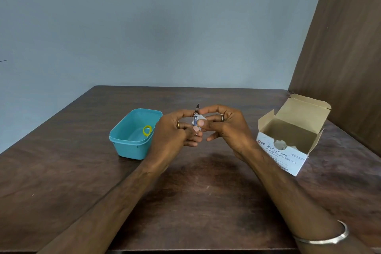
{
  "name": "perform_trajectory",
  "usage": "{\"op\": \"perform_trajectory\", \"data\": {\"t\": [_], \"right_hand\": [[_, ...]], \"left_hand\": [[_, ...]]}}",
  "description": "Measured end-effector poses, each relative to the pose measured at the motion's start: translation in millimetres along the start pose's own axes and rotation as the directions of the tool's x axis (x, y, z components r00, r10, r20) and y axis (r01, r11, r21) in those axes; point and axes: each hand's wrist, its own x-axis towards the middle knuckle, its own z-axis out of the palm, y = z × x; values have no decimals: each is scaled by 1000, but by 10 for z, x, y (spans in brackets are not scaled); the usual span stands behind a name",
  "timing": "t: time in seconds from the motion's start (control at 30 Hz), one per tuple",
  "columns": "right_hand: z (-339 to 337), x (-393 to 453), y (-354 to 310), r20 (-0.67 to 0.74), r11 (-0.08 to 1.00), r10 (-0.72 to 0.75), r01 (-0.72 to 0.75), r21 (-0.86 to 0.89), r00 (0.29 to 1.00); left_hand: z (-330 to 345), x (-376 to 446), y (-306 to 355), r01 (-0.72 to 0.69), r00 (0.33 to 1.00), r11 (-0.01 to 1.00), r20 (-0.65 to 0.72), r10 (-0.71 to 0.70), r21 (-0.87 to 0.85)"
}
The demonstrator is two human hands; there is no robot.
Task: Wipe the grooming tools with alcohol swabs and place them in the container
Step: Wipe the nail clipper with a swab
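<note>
A: How far along can the task be judged to be?

B: Taken from the surface downward in size: the swab box is seen standing open to the right of the teal container, with white swab packets visible inside it. One small yellow item is already lying in the container, so at least one tool seems to have been finished. What kind of tool it is cannot be told.

A: And the tool now in hand?

B: A metal nail clipper is held upright just to the right of the container, above the surface. It is pinched at its lower end by the left hand, and a white swab is pressed round its middle by the thumb and fingers of the right hand. Wiping appears to be under way; placing the clipper in the container is still to be done. No further tools are seen on the surface.

A: Can any writing be read?

B: On the box front, "BD", "Alcohol Swabs" and "Isopropyl Alcohol 70% (v/v)" can be read. The smaller print is too blurred.
</note>
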Motion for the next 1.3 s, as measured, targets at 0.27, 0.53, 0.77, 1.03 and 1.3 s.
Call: {"op": "perform_trajectory", "data": {"t": [0.27,0.53,0.77,1.03,1.3], "right_hand": [[-8,-1,-18,-26,1000,-10,10,6,1000],[-9,-3,-24,-35,999,-34,34,2,999],[-12,3,5,-41,999,-33,31,-38,999],[-15,6,39,-9,999,32,-32,12,999],[35,-1,53,40,998,63,-62,-20,997]], "left_hand": [[7,-13,8,-10,1000,1000,21,9,27],[-2,-16,4,2,999,1000,32,-2,5],[-6,-4,10,1,1000,999,-21,-2,-37],[-3,-12,1,-12,999,997,-52,8,-75],[3,-9,-37,-39,999,999,34,39,-22]]}}
